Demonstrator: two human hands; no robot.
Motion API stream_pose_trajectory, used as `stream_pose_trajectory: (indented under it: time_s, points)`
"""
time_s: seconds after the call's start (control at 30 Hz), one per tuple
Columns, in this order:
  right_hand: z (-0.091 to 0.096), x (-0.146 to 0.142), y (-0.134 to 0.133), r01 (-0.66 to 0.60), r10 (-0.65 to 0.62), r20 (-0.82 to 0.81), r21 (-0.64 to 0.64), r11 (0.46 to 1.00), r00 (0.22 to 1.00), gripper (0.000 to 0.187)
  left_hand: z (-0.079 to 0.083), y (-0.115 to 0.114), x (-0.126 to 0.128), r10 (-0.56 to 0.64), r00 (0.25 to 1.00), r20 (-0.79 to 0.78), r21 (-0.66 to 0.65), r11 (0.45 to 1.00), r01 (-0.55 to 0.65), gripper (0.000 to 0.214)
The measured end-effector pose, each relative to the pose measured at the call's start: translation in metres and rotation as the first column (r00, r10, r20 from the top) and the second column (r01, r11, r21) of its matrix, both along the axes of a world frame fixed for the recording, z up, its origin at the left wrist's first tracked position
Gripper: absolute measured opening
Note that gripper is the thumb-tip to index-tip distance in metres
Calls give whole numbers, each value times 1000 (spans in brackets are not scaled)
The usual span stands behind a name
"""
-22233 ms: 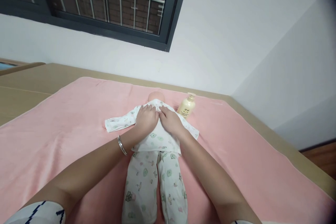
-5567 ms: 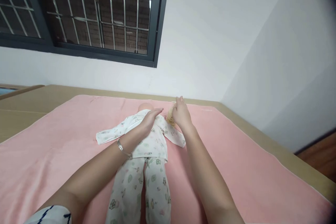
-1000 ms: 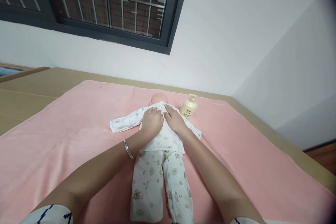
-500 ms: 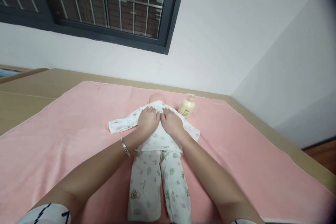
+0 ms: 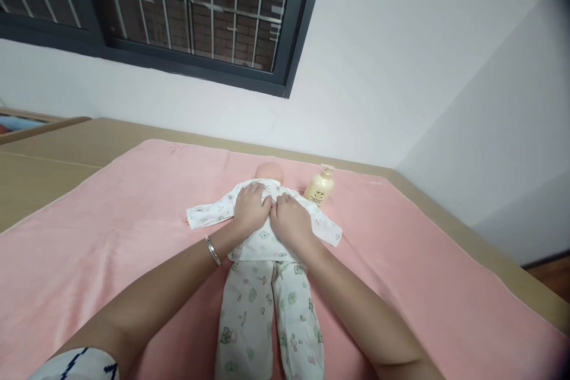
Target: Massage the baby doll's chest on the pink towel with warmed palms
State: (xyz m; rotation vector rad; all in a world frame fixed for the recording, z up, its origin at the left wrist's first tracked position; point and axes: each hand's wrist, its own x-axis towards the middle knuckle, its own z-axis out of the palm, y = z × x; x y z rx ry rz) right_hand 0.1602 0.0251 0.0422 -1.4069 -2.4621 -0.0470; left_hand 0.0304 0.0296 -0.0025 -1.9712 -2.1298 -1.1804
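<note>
A baby doll (image 5: 269, 172) lies stretched out, its smooth round head at the far end. It wears a white printed top (image 5: 263, 240) and matching trousers (image 5: 249, 314), with both sleeves spread to the sides. My left hand (image 5: 252, 209) rests on the left half of the doll's chest, fingers laid over the fabric. On the other half lies my right hand (image 5: 291, 218), also palm down with fingers on the cloth. The two thumbs nearly meet at the middle of the chest. What is under the palms is hidden.
Beside the doll's head and right shoulder area stands a pale yellow pump bottle (image 5: 319, 187). A pink blanket (image 5: 392, 285) covers most of the tan surface (image 5: 57, 172). Behind are a white wall (image 5: 356, 71) and a barred window (image 5: 191, 12).
Both hands stay on the doll's chest, with the right fingers slightly lower and more bent. The whole view has shifted slightly, so the scene sits a little lower and to the right.
</note>
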Motion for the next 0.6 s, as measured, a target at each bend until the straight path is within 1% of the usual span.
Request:
stream_pose_trajectory:
  time_s: [0.07,0.17,0.27,0.37,0.47,0.6]
  points:
    - [1,3,8,-10,9,-34,-39,999,999,39,-2,0,0,5,1000,-5,6,1000,-5,41]
    - [0,9,25,4,-10,-80,-84,996,997,41,-5,1,0,18,1000,-17,15,1000,-17,42]
    - [-4,12,36,20,-25,-79,-62,998,997,42,-7,2,1,25,999,-24,19,1000,-24,43]
    - [-7,13,38,3,-4,-55,-19,1000,999,41,-8,0,1,33,999,-34,29,999,-32,42]
    - [-7,12,36,-17,18,-30,7,1000,999,40,-9,-2,2,28,998,-52,75,997,-24,39]
    - [-2,9,25,13,-13,-10,7,1000,1000,38,-9,-2,2,3,999,-54,121,993,4,36]
